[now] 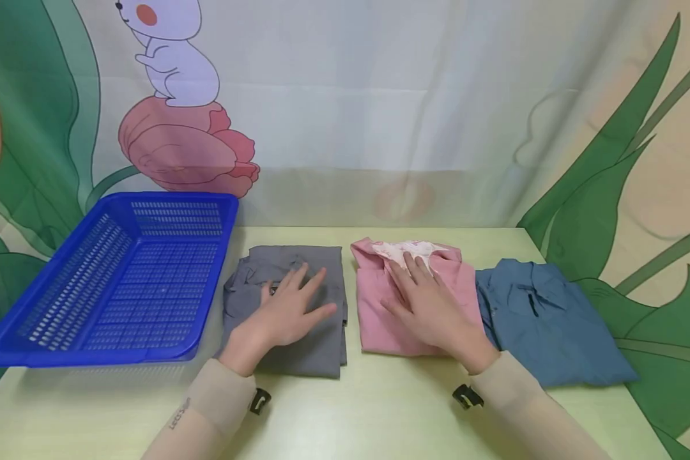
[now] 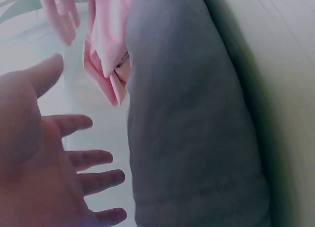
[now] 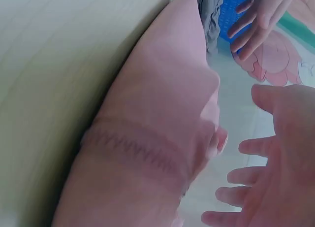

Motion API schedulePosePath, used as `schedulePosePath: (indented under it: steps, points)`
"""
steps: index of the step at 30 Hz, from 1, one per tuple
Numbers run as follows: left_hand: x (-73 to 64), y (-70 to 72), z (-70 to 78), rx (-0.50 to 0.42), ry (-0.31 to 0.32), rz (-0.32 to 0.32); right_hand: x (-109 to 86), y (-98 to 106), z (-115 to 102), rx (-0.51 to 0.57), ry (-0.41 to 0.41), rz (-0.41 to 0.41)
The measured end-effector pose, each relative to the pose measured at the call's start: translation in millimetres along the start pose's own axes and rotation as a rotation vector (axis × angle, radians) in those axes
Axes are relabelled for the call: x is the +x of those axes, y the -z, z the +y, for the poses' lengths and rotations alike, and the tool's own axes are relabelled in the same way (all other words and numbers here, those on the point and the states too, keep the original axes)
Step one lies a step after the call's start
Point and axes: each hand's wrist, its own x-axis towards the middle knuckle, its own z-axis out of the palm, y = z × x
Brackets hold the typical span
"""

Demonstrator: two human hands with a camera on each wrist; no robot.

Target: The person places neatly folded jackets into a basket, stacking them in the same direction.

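My left hand (image 1: pixel 283 314) is over a folded grey garment (image 1: pixel 316 354), fingers spread and holding nothing. In the left wrist view a gap shows between those fingertips and the grey cloth (image 2: pixel 192 118). To the right lies a folded pink garment (image 1: pixel 376 326) with a white patterned lining at its neck end. Over its middle is my right hand (image 1: pixel 428 308), empty, fingers extended. The right wrist view shows this hand's fingers apart from the pink cloth (image 3: pixel 152 89), which has a zigzag-stitched seam.
A blue plastic basket (image 1: pixel 225 255) with perforated walls stands at the left of the pale table (image 1: pixel 379 409), nothing inside it. Right of the pink garment, a folded blue garment (image 1: pixel 563 338) lies near the table's right edge. Behind hangs a printed curtain (image 1: pixel 345 115).
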Motion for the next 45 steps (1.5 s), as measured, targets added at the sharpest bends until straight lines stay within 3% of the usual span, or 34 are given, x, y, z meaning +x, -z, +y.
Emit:
schedulePosePath:
  steps: [9, 15, 23, 31, 34, 37, 45]
  points:
    - [13.1, -1.0, 16.7, -0.281, -0.036, 0.093, -13.9, 12.1, 30.6, 0.049, -0.012, 0.141]
    - [24.6, -5.1, 27.6, -0.410, -0.014, 0.086, -20.5, 23.2, 54.0, 0.080, -0.074, 0.202]
    - [36.9, -9.9, 40.2, -0.585, 0.071, -0.054, -22.8, 30.2, 83.8, 0.194, -0.229, 0.107]
    - [53.0, -15.0, 53.2, -0.769, 0.241, -0.097, -17.6, 34.1, 102.9, 0.241, -0.395, -0.083]
    - [59.2, -17.1, 56.2, -0.821, 0.280, -0.105, -12.3, 34.0, 108.5, 0.226, -0.404, -0.143]
    - [63.5, -19.9, 57.7, -0.835, 0.280, -0.117, -7.5, 31.8, 113.1, 0.221, -0.396, -0.184]
    - [71.2, -24.7, 58.8, -0.810, 0.286, -0.118, -2.7, 27.3, 118.2, 0.303, -0.371, -0.213]
